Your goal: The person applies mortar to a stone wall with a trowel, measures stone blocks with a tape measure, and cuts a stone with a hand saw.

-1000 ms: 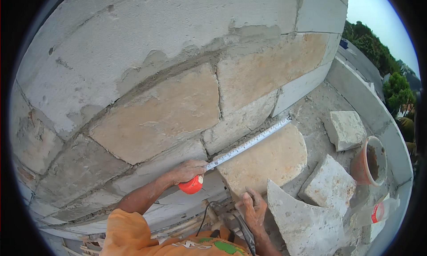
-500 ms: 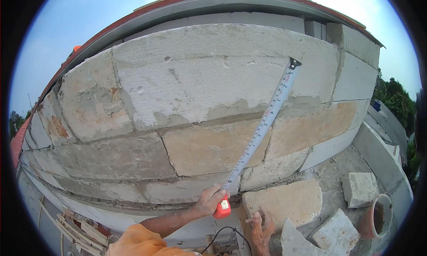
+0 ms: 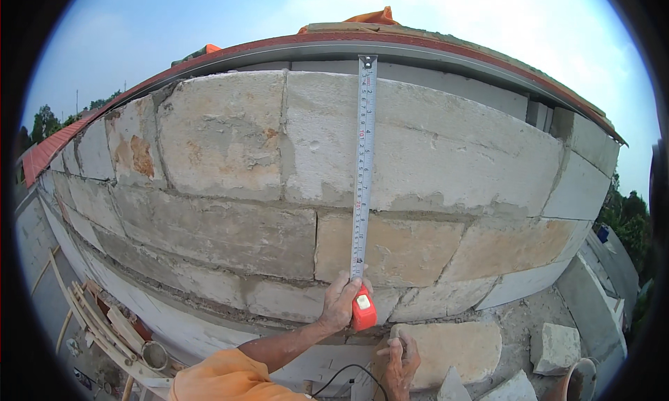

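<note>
My left hand (image 3: 339, 305) is closed around the red case of a tape measure (image 3: 364, 312). From it the extended blade (image 3: 362, 171) runs nearly straight up across the block wall (image 3: 432, 150). Its hook end reaches the dark gap beneath the roof edge, at the top of the upper blocks. Holding nothing, my right hand (image 3: 402, 365) is low in front of a loose beige block (image 3: 460, 349), its fingers loosely bent and apart. I cannot tell whether it touches the block.
Grey-capped roof edging (image 3: 446, 49) overhangs the wall. At lower right are a squared block (image 3: 555, 349), broken block pieces (image 3: 512, 388) and a bucket (image 3: 580, 381). Wooden poles (image 3: 90, 331) and another bucket (image 3: 155, 356) lie lower left. A black cable (image 3: 352, 366) loops near my arms.
The blade has swung from a rightward slant to almost upright, and its hook has moved up and left to the wall's top. The view has shifted left. My right hand stays by the block.
</note>
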Tool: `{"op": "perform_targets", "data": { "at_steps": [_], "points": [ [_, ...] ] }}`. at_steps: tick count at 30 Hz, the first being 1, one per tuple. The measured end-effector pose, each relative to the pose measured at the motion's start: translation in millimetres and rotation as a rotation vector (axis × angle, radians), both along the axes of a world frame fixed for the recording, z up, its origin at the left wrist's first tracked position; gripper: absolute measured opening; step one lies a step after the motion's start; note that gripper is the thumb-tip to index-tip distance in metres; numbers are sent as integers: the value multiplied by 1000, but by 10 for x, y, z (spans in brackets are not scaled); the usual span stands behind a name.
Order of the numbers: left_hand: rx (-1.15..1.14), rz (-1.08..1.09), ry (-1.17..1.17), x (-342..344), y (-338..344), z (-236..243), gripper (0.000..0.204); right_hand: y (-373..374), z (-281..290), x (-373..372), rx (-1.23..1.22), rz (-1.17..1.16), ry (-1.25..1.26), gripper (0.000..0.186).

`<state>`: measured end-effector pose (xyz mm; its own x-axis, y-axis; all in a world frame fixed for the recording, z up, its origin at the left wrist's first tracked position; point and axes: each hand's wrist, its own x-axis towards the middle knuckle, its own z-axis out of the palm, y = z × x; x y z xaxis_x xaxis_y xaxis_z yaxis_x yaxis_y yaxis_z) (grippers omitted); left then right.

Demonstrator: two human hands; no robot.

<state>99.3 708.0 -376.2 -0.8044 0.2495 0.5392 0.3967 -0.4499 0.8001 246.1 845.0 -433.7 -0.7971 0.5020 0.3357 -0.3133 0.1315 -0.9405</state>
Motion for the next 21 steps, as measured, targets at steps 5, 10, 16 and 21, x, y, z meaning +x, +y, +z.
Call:
{"op": "perform_targets", "data": {
  "at_steps": [5, 10, 16, 21],
  "points": [
    [-2, 22, 1, -60, -63, 49, 36, -92, -65, 0, -25, -10, 46, 47],
    [-3, -4, 22, -99, 4, 77, 36, -78, -97, 32, -61, -36, -3, 49],
    [-3, -24, 42, -128, 159, 86, 35, -133, -30, -20, -35, -69, -34, 46],
    [8, -32, 67, -122, 412, 144, 33, -30, -162, 4, -13, -115, -36, 42]
  ]
}}
